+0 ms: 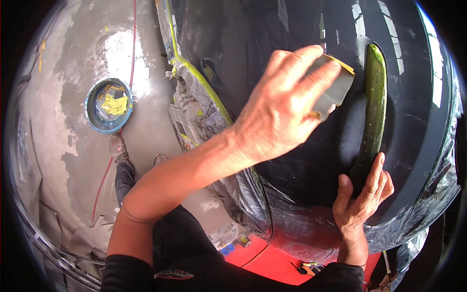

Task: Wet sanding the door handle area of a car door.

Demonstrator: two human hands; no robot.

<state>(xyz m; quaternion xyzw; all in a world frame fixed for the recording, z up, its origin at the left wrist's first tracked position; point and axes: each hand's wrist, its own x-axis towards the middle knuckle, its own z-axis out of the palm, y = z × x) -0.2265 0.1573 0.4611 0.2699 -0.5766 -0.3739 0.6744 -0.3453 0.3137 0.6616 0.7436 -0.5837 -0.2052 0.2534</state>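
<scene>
My left hand (282,100) is closed round a grey pad with a yellow-orange edge (333,85), which looks like folded sandpaper or a sanding block. It is over a glossy dark curved car panel (301,180). Right of it runs a long, narrow, slightly curved green shape (374,97), like a cucumber; I cannot tell if it lies on the panel or shows through a slot. My right hand (362,199) rests on the panel at the green shape's lower end, thumb and fingers apart, holding nothing. That end fades into dark between them.
Newspaper (187,109) with yellow-green masking tape (199,75) borders the panel's left side. On the wet grey floor (63,160) stands a blue basin (91,117) holding a yellow cloth (115,104). A red hose (99,187) runs past it near a shoe (118,148). Clear plastic sheeting (430,207) hangs at the right.
</scene>
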